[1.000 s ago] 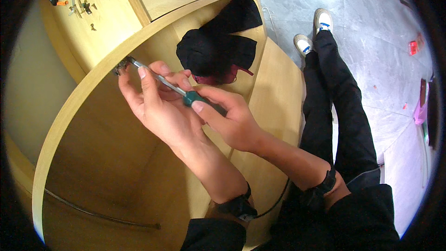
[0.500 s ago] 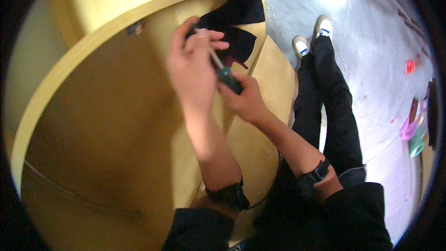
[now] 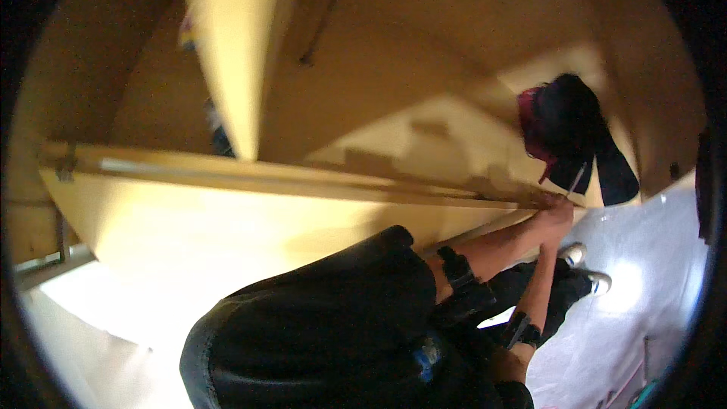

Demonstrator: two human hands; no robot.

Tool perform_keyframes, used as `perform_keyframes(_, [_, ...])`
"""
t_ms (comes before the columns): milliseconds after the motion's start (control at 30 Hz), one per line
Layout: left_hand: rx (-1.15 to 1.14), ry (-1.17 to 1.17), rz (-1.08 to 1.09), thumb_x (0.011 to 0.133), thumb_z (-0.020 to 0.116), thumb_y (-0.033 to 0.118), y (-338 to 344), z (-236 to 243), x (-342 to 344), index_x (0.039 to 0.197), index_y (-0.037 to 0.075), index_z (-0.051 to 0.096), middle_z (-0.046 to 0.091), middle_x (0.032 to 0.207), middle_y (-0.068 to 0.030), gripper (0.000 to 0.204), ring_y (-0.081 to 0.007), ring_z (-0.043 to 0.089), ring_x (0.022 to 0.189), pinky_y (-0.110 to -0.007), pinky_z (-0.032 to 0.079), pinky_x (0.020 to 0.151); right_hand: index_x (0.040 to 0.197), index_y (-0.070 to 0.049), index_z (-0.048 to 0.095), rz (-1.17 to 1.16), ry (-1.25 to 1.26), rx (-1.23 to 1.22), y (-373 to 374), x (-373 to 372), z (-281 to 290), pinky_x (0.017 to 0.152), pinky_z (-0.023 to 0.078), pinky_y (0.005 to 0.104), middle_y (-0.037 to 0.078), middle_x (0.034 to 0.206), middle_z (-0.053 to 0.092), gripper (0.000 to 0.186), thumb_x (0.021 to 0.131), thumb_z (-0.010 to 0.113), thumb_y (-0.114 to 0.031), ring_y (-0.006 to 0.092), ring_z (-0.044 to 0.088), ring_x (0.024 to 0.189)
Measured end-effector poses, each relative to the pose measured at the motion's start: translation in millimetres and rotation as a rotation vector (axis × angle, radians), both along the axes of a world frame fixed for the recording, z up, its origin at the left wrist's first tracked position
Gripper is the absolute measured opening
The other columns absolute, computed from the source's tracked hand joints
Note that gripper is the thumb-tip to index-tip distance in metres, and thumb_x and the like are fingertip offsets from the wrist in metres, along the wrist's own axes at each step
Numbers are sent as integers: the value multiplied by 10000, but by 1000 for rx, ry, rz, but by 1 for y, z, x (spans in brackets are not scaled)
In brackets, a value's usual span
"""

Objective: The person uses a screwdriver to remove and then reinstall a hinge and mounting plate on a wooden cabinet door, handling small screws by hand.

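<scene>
My two hands meet and overlap at the front edge of a yellow wooden cabinet, near its right end. My left hand [image 3: 551, 220] is closed at the board's edge [image 3: 424, 195]; what its fingers grip is hidden. My right hand [image 3: 558, 236] lies against it, mostly covered, its fingers appearing closed round the screwdriver's hidden handle. The thin metal shaft of the screwdriver [image 3: 579, 177] sticks up out of the hands, its tip towards a black cloth-like item [image 3: 569, 115] with a dark red part, which lies inside the cabinet.
A pale upright panel [image 3: 235, 45] rises at the upper left, with a dark object [image 3: 218, 129] beside it. A wide yellow door panel [image 3: 227, 220] stretches along my left side. Light shoes [image 3: 598, 282] and dark trouser legs show on the grey floor [image 3: 621, 318].
My view has swung round and the cabinet appears turned. Both hands, earlier raised with the green-handled screwdriver in my right, are now together at the cabinet's edge.
</scene>
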State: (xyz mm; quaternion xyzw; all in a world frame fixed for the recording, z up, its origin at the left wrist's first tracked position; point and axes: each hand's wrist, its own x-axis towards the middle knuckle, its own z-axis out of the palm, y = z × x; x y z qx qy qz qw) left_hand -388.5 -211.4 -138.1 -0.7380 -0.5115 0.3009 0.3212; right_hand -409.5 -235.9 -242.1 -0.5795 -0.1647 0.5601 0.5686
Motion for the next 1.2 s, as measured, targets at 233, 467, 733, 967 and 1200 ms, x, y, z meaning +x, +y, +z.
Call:
perform_keyframes(233, [-247,-443,306,780,526,149,-22,-7,-13,875,25,673,657,873,-156,214,-303,619,834,-449,470,761,1111,62,575,-18,-54,-35,-21,-8,-59,813,472,370,134,1031,617,367,819,573,-161,255,587,909])
perform_keyframes(467, [-513,-347,142,836,484,168,-9,18,-40,885,71,676,672,899,-83,220,-238,620,870,-440,442,787,1081,51,577,-31,-79,-179,-43,-9,-57,785,473,375,143,994,616,344,816,576,-168,271,587,873])
perform_keyframes(733, [167,-821,223,843,462,209,-17,-4,-37,640,78,640,631,750,-138,300,-287,589,785,-457,424,773,1047,39,578,-9,-85,-196,-44,-19,-48,752,473,380,154,952,616,318,813,579,-176,290,586,833])
perform_keyframes(967, [-311,-521,259,848,452,191,-14,14,-44,822,58,656,650,837,-126,244,-293,602,816,-432,429,839,1017,29,579,11,-94,-192,-45,-29,-44,724,473,385,163,915,616,296,810,582,-183,306,586,797])
perform_keyframes(1200, [-6,-678,569,902,397,293,-31,11,-42,1187,-50,514,549,1176,-233,461,-341,458,1157,-391,312,1021,986,18,581,39,-111,-179,-55,-35,-37,695,474,389,172,879,615,275,808,584,-191,322,586,762])
